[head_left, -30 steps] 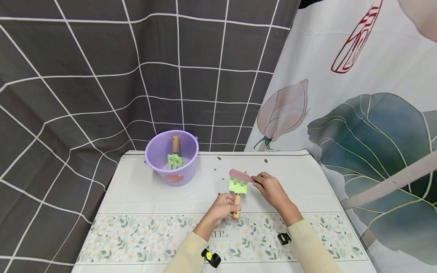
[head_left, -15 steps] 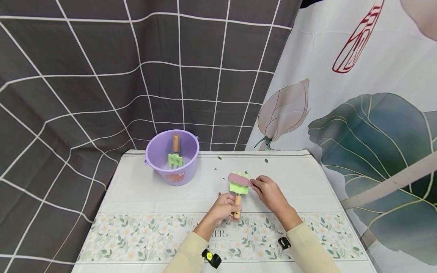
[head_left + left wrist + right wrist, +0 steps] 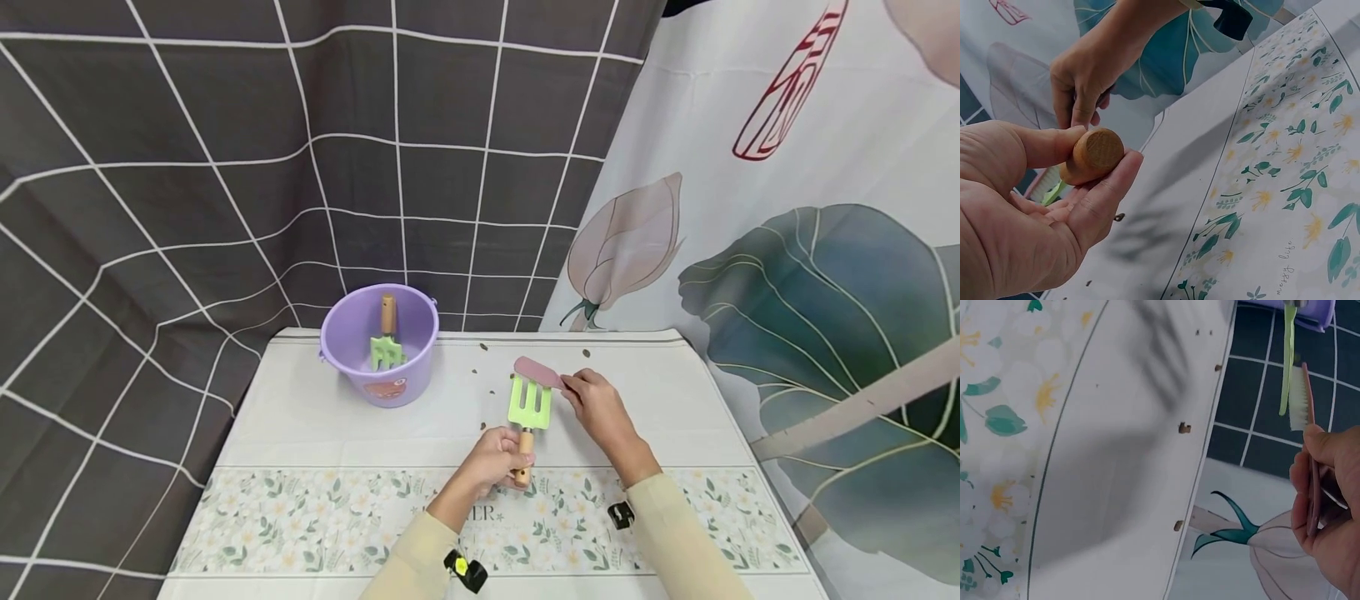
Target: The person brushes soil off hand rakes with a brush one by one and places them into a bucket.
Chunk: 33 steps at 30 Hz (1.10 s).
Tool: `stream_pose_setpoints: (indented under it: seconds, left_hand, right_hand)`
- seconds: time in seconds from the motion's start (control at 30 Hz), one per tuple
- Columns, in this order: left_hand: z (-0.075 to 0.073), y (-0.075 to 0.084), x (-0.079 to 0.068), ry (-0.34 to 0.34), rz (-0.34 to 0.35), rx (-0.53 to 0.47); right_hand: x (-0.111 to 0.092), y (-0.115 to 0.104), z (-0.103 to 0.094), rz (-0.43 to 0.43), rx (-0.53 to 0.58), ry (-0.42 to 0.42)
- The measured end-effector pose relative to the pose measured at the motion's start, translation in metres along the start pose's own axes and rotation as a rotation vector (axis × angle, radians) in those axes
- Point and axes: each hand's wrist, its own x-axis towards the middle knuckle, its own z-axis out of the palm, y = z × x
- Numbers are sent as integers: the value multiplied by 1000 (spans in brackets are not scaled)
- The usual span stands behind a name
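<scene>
My left hand [image 3: 491,454] grips the wooden handle of a small green garden fork [image 3: 529,404], its tines pointing away from me. In the left wrist view, thumb and fingers wrap the round end of that wooden handle [image 3: 1100,153]. My right hand [image 3: 600,412] holds a pink brush [image 3: 536,372] by its handle, the head lying across the tine tips in the head view. White bristles [image 3: 1298,403] face the thin green edge of the fork [image 3: 1286,369] in the right wrist view, right beside it. Both tools are raised above the table.
A purple bucket [image 3: 386,393] stands at the back left of the table, with another green-headed tool [image 3: 387,353] with a wooden handle leaning inside. Several small dark bits [image 3: 483,347] are scattered on the white cloth [image 3: 637,367]. Curtains hang behind.
The brush slid down over the fork's head, then back up to the tine tips. The fork has tilted, so its tines show longer. My left hand keeps its grip.
</scene>
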Motion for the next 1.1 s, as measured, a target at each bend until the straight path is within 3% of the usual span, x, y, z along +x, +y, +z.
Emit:
stream_pose_setpoints:
  seconds: [0.13, 0.3, 0.7, 0.93, 1.1]
  left_hand:
    - [-1, 0, 0, -1, -1, -8]
    - [-1, 2, 0, -2, -11, -19]
    - [-4, 3, -1, -2, -4, -29]
    - [-4, 3, -2, -4, 12, -25]
    - [-4, 3, -2, 3, -1, -22]
  right_hand:
    - [1, 2, -3, 20, 22, 20]
    - [-6, -3, -6, 17, 52, -13]
    - [-30, -19, -7, -142, 97, -29]
    - [-32, -21, -8, -119, 77, -72]
    - [-33, -22, -8, -72, -11, -76]
